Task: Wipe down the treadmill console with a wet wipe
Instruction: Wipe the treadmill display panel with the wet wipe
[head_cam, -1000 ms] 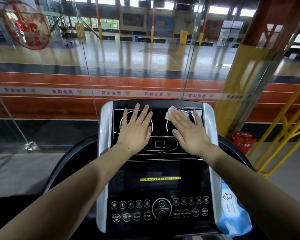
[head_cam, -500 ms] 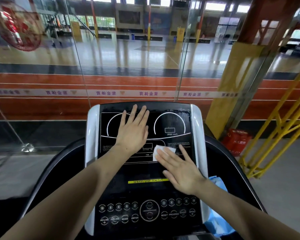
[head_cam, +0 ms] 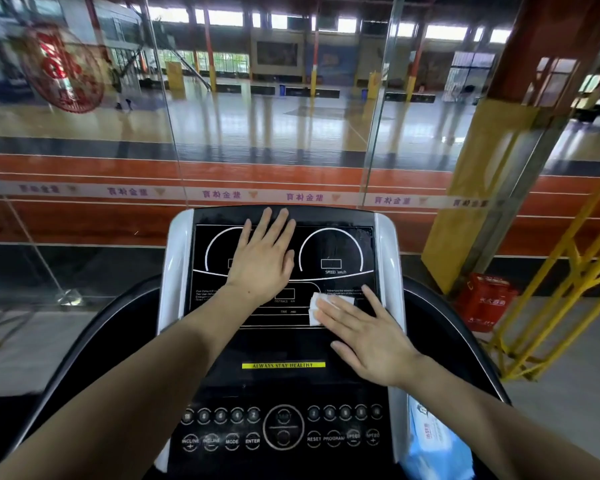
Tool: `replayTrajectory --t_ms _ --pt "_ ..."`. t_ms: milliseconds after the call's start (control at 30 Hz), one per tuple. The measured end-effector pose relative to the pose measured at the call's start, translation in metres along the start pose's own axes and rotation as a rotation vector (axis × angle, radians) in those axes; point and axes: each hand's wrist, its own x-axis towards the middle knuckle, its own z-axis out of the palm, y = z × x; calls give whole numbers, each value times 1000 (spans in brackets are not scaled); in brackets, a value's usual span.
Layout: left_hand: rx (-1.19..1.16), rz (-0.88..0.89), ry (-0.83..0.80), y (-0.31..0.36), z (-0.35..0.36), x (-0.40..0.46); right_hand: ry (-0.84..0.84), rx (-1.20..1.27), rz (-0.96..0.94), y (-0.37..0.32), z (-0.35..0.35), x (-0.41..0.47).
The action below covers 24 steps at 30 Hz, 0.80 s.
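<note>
Treadmill console (head_cam: 347, 244): black panel between silver side rails, directly ahead of the person. Right hand (head_cam: 364, 332): fingers straight, pressing flat on the wet wipe (head_cam: 314, 308), which lies folded on the panel's mid-right area, below the speed dial. Left hand (head_cam: 265, 259): open, fingers extended, palm resting flat on the left dial; holds nothing. A blue wipe packet (head_cam: 433, 445) sits just beside the console's lower right rail. A red crate (head_cam: 485, 301) stands on the floor to the right, near the yellow railing (head_cam: 565, 289).
</note>
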Motion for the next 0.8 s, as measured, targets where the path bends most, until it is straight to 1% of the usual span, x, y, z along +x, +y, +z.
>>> replayTrajectory --t_ms 133,333,433,567,700,800 --pt "-4 6 4 -5 0 1 52 -49 70 23 -14 40" --pt "-22 -13 20 -3 1 0 65 -70 119 63 -36 88" --pt "-19 -15 14 -3 0 0 90 -85 101 70 -38 84" --pt "-20 -26 -11 -3 -3 2 135 -49 155 71 -31 73" --pt "-10 -38 -36 1 -5 2 144 18 197 57 -23 63" --pt "3 -36 -42 2 -3 1 140 24 165 41 -13 44"
